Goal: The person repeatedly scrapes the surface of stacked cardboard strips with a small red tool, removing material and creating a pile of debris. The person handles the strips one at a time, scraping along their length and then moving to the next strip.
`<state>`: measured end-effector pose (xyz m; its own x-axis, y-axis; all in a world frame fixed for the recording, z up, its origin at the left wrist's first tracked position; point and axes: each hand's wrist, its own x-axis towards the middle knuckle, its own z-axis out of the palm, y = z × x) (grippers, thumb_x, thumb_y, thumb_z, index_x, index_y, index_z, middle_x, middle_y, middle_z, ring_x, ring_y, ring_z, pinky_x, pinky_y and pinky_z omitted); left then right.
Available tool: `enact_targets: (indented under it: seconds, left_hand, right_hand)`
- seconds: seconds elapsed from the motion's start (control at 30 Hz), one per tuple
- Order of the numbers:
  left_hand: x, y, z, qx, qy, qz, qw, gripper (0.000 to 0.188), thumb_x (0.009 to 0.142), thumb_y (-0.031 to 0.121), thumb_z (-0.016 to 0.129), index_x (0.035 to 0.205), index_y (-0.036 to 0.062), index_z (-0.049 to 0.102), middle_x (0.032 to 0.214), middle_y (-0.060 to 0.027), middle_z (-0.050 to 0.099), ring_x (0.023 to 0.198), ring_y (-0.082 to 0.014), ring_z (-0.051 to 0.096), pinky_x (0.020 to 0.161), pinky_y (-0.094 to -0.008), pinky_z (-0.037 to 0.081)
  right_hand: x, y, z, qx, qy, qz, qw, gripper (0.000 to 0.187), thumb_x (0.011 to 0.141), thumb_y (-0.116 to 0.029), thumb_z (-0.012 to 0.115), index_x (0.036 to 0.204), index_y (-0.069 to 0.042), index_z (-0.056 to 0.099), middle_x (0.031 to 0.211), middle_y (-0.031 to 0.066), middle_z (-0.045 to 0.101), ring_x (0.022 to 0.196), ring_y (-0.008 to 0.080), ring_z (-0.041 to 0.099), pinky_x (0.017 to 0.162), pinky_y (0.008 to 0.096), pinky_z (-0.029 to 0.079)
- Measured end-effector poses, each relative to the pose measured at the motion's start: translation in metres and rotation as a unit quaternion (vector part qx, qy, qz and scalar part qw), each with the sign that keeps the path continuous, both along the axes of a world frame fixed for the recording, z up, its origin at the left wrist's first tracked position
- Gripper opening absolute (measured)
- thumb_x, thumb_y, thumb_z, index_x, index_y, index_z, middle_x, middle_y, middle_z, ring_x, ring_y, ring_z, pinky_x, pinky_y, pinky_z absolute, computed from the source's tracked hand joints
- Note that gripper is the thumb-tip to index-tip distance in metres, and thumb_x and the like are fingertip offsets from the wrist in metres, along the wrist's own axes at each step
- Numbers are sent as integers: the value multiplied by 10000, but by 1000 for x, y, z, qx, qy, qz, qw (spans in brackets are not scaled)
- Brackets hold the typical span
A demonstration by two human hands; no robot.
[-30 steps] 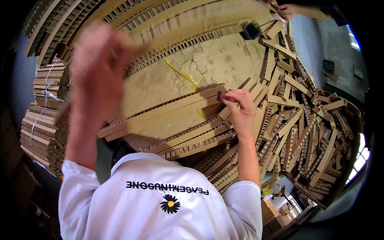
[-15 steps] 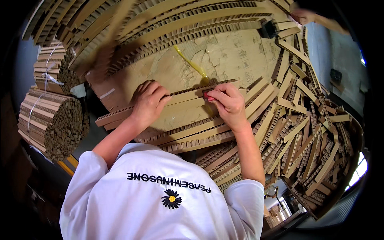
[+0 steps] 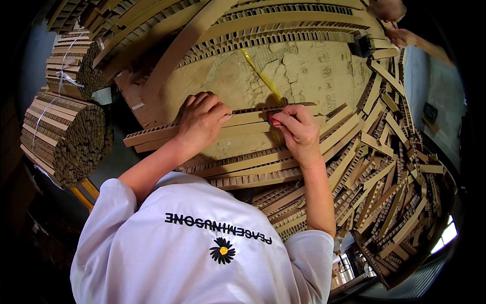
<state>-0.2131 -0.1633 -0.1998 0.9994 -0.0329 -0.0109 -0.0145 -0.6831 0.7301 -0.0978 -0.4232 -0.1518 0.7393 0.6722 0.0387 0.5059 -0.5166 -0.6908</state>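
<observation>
A long honeycomb cardboard strip [image 3: 248, 119] lies crosswise in front of me, close against a second strip. My left hand [image 3: 201, 124] is closed over its left part, fingers curled onto the edge. Farther right, my right hand [image 3: 300, 133] pinches a small red object [image 3: 275, 120] with a dark piece beside it, against the strip. Its exact kind is hidden by my fingers. Behind the strips, a yellow strap [image 3: 260, 73] runs over the worn cardboard sheet [image 3: 298, 66]. Nearer my body lie more honeycomb strips [image 3: 253, 169].
Short cardboard pieces [image 3: 390, 202] heap up at the right. Tied strip bundles [image 3: 50, 131] stand at the left. Long strips [image 3: 283, 25] lie across the back, beside a dark block [image 3: 363, 45]. Another person's hand [image 3: 401, 38] is at the far right.
The view has shifted slightly, and both my hands keep their grip on the strip and red object. At the upper left, a long, wide strip blurred before now slants across the sheet.
</observation>
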Motion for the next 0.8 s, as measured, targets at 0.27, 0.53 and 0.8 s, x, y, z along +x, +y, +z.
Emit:
enact_targets:
  seconds: [0.27,0.53,0.8]
  left_hand:
    - [6,-6,7,20,-8,-15,1000,123,856,128,796,945,118,711,1010,-43,628,1048,-286,613,933,-433,450]
    - [8,-8,3,8,17,-29,999,143,880,152,774,945,100,658,1010,-69,593,1039,-301,587,911,-455,417]
    - [11,-6,6,11,7,-31,999,139,903,170,767,949,100,655,1003,-72,590,1028,-295,591,907,-449,408]
  right_hand:
    - [6,3,-2,-4,-88,35,996,189,751,-71,832,922,-119,767,895,46,690,774,283,672,620,410,502]
    - [6,2,-3,-12,-94,40,995,205,748,-111,834,939,-146,772,933,1,696,764,225,664,611,376,446]
    - [6,4,1,-29,-105,35,993,213,744,-116,839,943,-151,774,946,-5,695,776,209,672,628,367,439]
